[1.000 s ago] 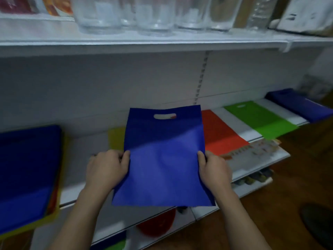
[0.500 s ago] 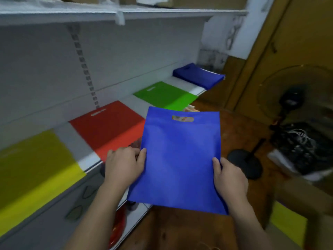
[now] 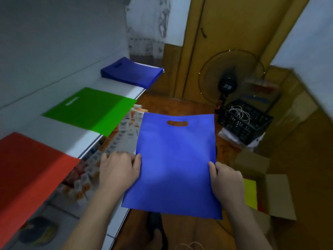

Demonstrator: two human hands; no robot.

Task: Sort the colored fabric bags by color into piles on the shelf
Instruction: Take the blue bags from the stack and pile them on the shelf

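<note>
Both hands (image 3: 173, 174) grip blue bag (image 3: 175, 159), seemingly off the shelf (image 3: 115, 87).

2 blue bags (image 3: 175, 165), 1 green (image 3: 90, 110), 1 red (image 3: 27, 177).

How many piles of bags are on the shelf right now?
3: a blue pile at the far end, a green bag in the middle, red nearest. More may lie out of view.

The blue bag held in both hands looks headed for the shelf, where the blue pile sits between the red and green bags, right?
Not quite. In the head view the blue pile lies at the far end, beyond the green bag, which sits between it and the red bag.
</note>
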